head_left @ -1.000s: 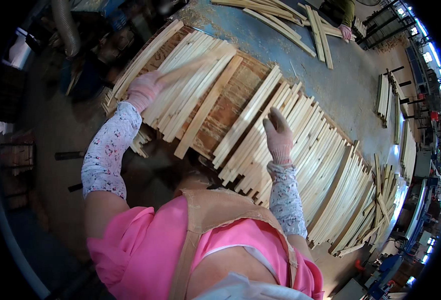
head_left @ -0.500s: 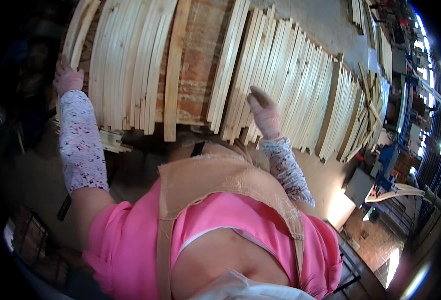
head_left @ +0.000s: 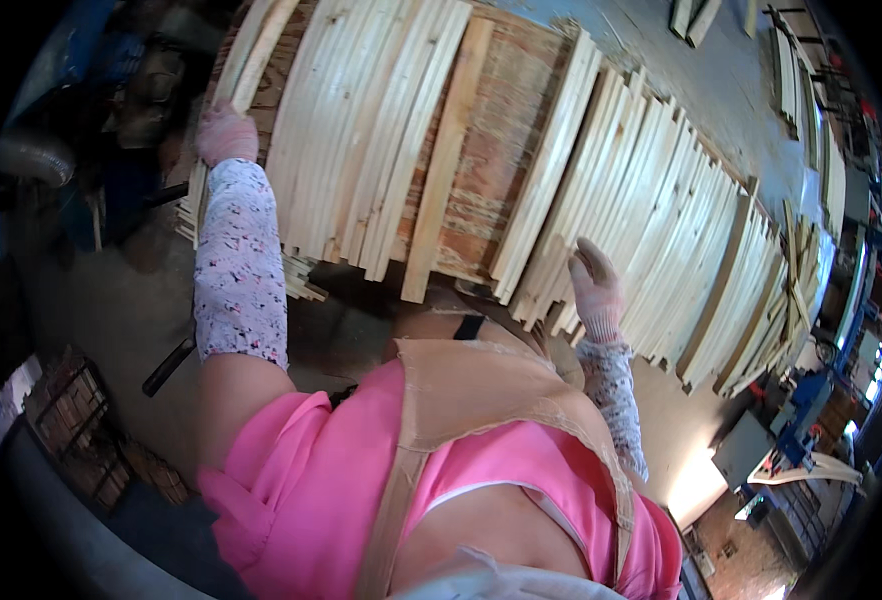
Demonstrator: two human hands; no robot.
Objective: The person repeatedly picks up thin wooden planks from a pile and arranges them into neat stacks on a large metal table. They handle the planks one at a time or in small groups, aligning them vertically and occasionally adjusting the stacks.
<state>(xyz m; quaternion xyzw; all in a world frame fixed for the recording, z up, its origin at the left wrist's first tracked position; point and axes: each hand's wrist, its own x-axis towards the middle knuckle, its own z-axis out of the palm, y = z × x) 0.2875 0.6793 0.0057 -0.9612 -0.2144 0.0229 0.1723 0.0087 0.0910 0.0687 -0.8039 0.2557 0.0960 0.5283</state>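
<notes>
My left hand (head_left: 227, 135), in a pale pink glove, is closed at the near end of a light wooden strip (head_left: 261, 60) at the far left of the table. Its fingertips are partly hidden by the hand itself. My right hand (head_left: 598, 292), gloved the same way, hangs over the near ends of a long row of wooden strips (head_left: 651, 210). Its fingers are slightly bent, with the thumb apart, and nothing is in it. Between the hands lie another batch of pale strips (head_left: 356, 130) and a single darker strip (head_left: 448, 160).
Bare reddish plywood (head_left: 506, 130) shows between the two batches. Several crossed strips (head_left: 796, 270) lie at the row's right end. Blue machinery (head_left: 811, 400) stands at the right. A dark handle (head_left: 169, 367) juts out beside my left arm.
The view has turned, so table and hands appear farther right in the picture. My left hand has closed more around the strip's end; my right hand stays above the row.
</notes>
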